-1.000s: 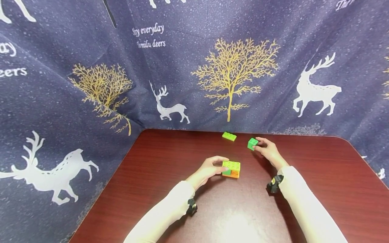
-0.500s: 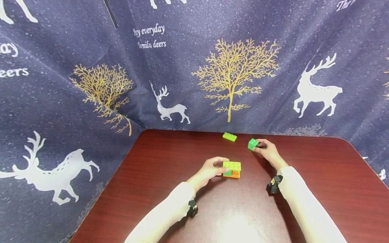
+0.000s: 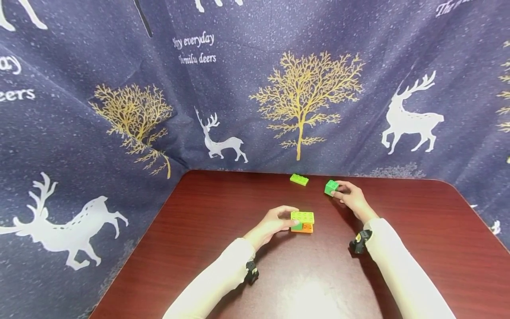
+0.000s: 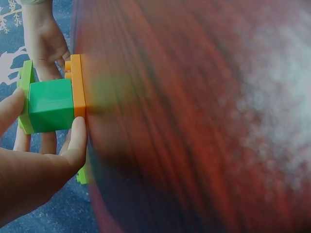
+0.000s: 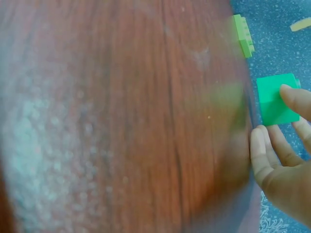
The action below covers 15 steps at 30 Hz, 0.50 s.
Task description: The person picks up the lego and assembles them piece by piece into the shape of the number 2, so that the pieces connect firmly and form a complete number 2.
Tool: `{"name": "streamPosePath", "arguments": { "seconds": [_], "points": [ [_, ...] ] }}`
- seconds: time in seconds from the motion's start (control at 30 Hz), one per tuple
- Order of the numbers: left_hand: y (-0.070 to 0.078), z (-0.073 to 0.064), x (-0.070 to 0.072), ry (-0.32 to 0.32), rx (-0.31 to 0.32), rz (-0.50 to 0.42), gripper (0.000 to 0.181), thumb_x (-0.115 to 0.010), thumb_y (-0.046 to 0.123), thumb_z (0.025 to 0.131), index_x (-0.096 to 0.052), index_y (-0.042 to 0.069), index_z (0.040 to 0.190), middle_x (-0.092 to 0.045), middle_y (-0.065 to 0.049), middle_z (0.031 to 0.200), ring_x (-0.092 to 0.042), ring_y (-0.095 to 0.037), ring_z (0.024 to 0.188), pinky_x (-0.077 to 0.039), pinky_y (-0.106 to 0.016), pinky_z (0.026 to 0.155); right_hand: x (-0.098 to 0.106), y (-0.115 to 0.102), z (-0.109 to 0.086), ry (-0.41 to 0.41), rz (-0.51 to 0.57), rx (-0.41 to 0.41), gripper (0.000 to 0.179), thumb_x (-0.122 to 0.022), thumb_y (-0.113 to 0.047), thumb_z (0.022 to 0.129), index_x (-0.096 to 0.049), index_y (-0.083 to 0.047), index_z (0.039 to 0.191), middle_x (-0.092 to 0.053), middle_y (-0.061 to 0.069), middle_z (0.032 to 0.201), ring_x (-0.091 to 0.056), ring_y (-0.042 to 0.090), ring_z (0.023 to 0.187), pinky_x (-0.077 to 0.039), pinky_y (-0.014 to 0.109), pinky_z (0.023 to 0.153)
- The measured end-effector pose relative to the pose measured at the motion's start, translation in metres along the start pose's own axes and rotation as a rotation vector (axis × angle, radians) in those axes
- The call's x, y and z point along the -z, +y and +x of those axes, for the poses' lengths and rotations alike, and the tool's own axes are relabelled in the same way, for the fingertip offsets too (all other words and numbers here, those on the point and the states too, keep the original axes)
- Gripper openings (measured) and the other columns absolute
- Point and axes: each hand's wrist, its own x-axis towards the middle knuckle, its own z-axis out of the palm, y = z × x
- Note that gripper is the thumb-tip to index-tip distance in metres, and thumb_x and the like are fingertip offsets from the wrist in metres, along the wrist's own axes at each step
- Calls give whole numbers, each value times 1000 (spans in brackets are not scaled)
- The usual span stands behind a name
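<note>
My left hand [image 3: 275, 221] grips a small stack of toy building bricks over the middle of the table. A lime plate [image 3: 303, 217] tops it, an orange plate [image 3: 307, 229] forms its base, and a green brick [image 4: 51, 104] sits between them at the end near my fingers. Beside that brick, an open gap separates the two plates. Farther back and to the right, my right hand [image 3: 353, 199] pinches another green brick [image 3: 330, 188] between thumb and fingers, studs up. In the right wrist view this brick [image 5: 277, 102] appears close above the table.
A loose lime plate [image 3: 299, 179] lies near the back edge of the dark red wooden table [image 3: 223, 195], left of the right hand's brick. Behind the table hangs a blue cloth [image 3: 255, 88] printed with deer and trees.
Both hands keep their holds and stay almost in place. The left hand's stack has tipped slightly, and the gap between its plates shows more darkly. The head view has shifted a little.
</note>
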Motion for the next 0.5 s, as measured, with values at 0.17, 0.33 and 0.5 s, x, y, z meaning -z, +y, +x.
{"name": "streamPosePath", "arguments": {
  "seconds": [0.17,0.33,0.5],
  "points": [
    [-2,1,2,-26,12,-19,39,-75,3,81,-66,9,119,-63,-8,109,-65,-18,86,-55,-37,79,1,0,-3,10,-13,1,52,-68,-11,89,-48,3,136,-56,24,114,-54,-4,79,-51,20,69],
    [-2,-1,3,-43,4,-26,40,-74,2,81,-65,7,119,-63,-8,109,-65,-19,86,-55,-37,77,4,-3,-7,10,-29,20,53,-69,-14,89,-49,3,136,-58,24,112,-54,-5,83,-49,16,73],
    [0,-1,3,-42,7,-25,40,-74,1,80,-66,8,119,-64,-9,109,-65,-19,85,-55,-38,78,5,-10,-11,9,-31,45,53,-70,-17,89,-50,3,134,-61,14,104,-61,3,90,-49,17,74]
  ]
}}
